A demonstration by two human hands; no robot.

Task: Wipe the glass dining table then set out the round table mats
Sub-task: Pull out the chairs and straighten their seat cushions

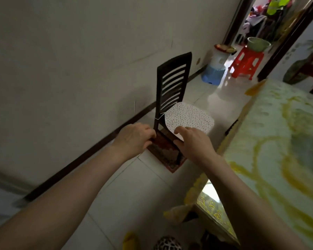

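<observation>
The glass dining table (278, 141) runs along the right under a yellow and green patterned cover. A dark wooden slat-back chair (172, 78) stands beside it on the floor. On its seat lies a white dotted pad (190, 118) with rounded corners, and a thin white string runs from it to the chair's back post. My right hand (193, 143) pinches the pad's near edge between thumb and fingers. My left hand (134, 138) has its fingers curled at the chair's seat edge by the back post. No round mats are visible.
A red-brown patterned pad (163, 156) shows under the chair's near side. Farther back are a blue stool (213, 73) with a white container, a red plastic stool (246, 62) holding a green basin (258, 44), and a doorway. A spotted ball (167, 243) lies near my feet.
</observation>
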